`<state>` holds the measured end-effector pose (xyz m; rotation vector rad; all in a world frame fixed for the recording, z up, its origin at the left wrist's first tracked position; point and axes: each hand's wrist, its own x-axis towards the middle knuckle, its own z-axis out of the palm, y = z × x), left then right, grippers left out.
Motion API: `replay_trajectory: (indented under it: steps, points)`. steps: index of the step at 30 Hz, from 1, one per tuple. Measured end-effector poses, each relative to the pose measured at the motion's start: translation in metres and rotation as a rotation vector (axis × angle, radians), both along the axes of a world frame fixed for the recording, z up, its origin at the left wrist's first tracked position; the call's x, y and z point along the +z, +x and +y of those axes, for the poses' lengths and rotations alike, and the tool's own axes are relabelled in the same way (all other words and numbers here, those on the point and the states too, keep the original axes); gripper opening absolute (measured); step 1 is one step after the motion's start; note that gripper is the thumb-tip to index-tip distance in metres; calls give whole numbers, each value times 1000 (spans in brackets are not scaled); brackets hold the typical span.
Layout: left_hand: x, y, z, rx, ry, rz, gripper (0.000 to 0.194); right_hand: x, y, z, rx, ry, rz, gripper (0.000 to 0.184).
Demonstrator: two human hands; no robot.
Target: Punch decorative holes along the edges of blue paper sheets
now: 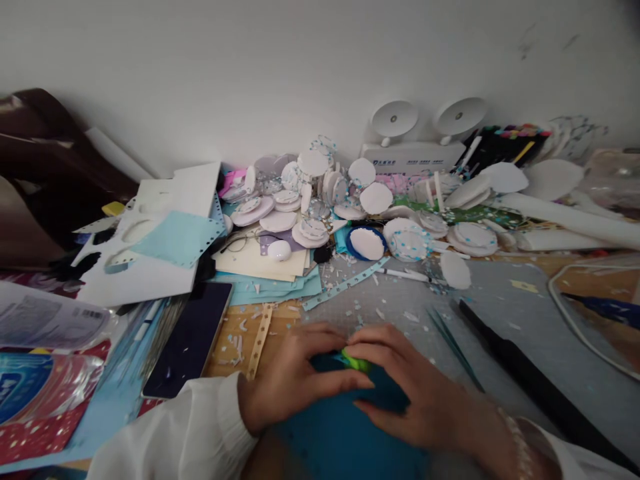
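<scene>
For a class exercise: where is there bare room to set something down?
The grey mat between the black tool and white cord is mostly bare, bar small scraps. Crowded: along the wall, with white discs; at left, with papers and the phone.

Pale grey wall (280, 73), dark scuffs (526, 45) upper right; wooden tabletop (288, 316) below; dim light

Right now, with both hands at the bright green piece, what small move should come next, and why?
I'd probably bring the right hand's thumb up towards the green piece: that hand's fingers are already at it, while its thumb sits lower, apart, over the blue thing, so the piece may need steadying.
</scene>
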<state>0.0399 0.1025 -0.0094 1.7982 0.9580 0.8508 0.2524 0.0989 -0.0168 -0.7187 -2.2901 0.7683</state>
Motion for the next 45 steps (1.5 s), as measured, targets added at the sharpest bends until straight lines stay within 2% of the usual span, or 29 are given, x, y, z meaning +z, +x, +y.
replay_trajectory:
  steps: [3,7,12,17,21,35,45]
  points:
    - [4,1,0,-48,-77,-82,41,-4,0,-1,-62,-49,60,42]
    - [7,0,0,-89,7,-23,36,-4,8,-1,-169,-219,69,41]
    - [7,-2,0,4,155,86,41,-4,8,-2,-150,-436,146,39]
    - [6,-1,-1,25,220,115,39,-7,-2,4,-163,-839,308,41]
    - [3,-1,-2,13,250,102,33,-6,-6,7,-118,-982,358,43]
    - [2,0,-6,51,280,149,31,-3,-6,5,-207,-837,196,49]
    - [1,2,-5,54,280,168,33,0,-12,1,-245,-737,178,22]
